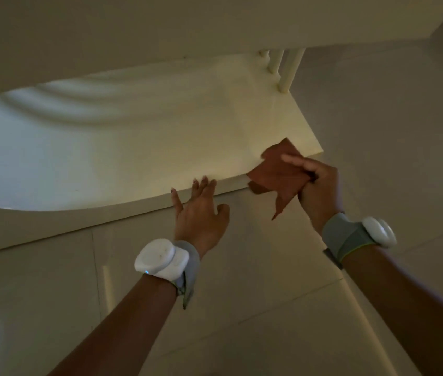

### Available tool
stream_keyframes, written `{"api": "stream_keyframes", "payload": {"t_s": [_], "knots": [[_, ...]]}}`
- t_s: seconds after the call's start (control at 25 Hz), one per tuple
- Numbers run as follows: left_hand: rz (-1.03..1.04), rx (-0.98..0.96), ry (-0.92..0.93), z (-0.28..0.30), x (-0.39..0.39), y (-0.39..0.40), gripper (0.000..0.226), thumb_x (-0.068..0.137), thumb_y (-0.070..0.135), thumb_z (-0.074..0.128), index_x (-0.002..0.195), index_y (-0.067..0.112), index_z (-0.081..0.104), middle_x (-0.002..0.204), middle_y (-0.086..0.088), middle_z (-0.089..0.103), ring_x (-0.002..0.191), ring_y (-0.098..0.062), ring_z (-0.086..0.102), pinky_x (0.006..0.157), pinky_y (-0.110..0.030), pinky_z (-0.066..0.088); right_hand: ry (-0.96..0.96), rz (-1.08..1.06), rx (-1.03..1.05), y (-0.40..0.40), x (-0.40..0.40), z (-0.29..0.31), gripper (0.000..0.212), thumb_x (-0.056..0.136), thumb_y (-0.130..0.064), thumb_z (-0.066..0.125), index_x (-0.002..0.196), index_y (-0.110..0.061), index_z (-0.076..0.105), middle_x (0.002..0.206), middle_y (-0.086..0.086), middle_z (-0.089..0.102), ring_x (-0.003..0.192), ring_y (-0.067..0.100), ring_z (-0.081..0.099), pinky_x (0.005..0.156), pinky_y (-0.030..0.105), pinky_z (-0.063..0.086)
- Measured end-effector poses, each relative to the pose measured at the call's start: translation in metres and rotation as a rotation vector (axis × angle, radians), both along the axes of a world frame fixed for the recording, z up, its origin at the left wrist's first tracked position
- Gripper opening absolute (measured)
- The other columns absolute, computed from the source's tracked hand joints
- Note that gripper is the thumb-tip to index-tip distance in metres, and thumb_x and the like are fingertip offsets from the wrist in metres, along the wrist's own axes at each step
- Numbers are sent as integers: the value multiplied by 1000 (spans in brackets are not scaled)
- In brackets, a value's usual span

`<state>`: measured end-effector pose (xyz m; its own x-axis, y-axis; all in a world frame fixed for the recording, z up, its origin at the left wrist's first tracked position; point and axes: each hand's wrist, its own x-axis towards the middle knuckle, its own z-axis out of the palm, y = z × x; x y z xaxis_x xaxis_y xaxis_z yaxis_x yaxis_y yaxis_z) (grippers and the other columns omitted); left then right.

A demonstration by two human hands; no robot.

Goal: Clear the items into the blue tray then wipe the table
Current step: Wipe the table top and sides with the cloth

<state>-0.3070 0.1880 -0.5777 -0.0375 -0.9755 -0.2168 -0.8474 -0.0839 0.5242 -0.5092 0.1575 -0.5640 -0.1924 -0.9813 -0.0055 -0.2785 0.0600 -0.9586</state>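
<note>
The pale cream rectangular worktop (pixel 160 137) appears bare, and no blue tray is in view, so the wiping step seems under way. The right hand (pixel 319 185) is closed around a crumpled rust-brown cloth (pixel 277 175) at the worktop's near right corner. The left hand (pixel 201 213), open with fingers spread and empty, rests on the near edge. Next: a firm sweep leftward across the worktop.

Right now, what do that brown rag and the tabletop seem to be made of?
The brown rag, gripped in the right hand, looks like thin soft cloth: it creases and a corner droops limp off the table edge. The tabletop looks like smooth cream-painted wood or laminate, semi-gloss, since it mirrors light in soft patches. The exact material is unclear.
</note>
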Motion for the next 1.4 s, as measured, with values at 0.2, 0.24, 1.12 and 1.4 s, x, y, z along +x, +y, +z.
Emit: {"api": "stream_keyframes", "payload": {"t_s": [0.2, 0.24, 1.12, 1.4], "knots": [[572, 374, 929, 100, 17, 29, 20, 97, 31, 44, 106, 25, 61, 108, 4, 63, 88, -5, 61, 73, -20, 47, -932, 200, 234, 61, 49, 78, 40, 61, -20, 75, 100, -12, 70, 117, 14, 63, 100, 22, 64, 81, 27, 58], [660, 454, 1054, 119, 22, 39, 23, 96, 36, 43, 98, 24, 62, 98, 3, 64, 79, -9, 61, 66, -21, 46, -949, 218, 270, 74, 57, 92, 44, 61, -22, 77, 104, -14, 69, 123, 15, 60, 103, 24, 63, 83, 29, 57], [635, 24, 1028, 487, 266, 260, 50, 79, -5, 68, 117, 27, 61, 118, 2, 62, 94, -21, 68, 75, -37, 58, -658, 580, 939, 216, 281, 414, 91, 69, -81, 40, 132, -17, 53, 122, 12, 64, 113, 30, 59, 103, 52, 40], [937, 126, 1259, 466, 455, 323, 92, 46, 16, 92, 128, 17, 50, 127, -2, 54, 103, -21, 63, 69, -26, 57, -893, 569, 896, 226, 432, 414, 88, 68, -12, 79, 140, -36, 34, 105, 14, 70, 84, 24, 65, 73, 39, 56]]}}
